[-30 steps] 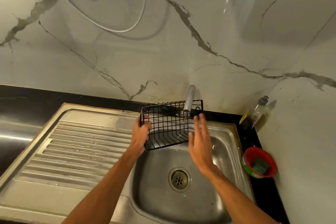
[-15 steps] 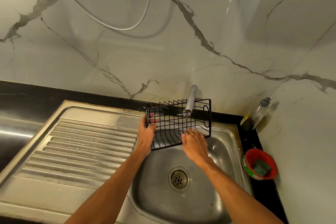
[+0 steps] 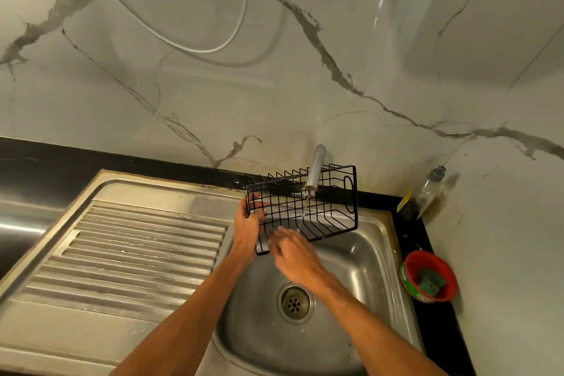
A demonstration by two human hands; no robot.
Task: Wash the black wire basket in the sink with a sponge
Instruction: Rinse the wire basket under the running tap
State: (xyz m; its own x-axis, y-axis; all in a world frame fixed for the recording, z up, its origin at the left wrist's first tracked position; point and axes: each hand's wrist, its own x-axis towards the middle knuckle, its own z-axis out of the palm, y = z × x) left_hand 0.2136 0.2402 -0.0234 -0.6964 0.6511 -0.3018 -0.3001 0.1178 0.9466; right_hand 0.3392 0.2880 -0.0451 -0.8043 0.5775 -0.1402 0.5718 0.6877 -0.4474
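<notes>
Black wire basket (image 3: 300,214): left hand (image 3: 248,224) curls round its 9 o'clock end; right hand (image 3: 294,252) blurred at 6 o'clock edge, grip unclear. Held over sink (image 3: 367,256) under tap (image 3: 316,171). Probably light, stiff, slick wet; hold end frames. At 3 o'clock, sponge (image 3: 428,284).

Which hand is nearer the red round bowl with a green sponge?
Right. Right hand: left of the red bowl. Left hand: farther left, gripping the black wire basket.

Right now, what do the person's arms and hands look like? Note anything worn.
The left forearm and right forearm are bare: no sleeves, gloves, watch or bands show. The left hand shows no rings; the right hand is too blurred to tell.
</notes>
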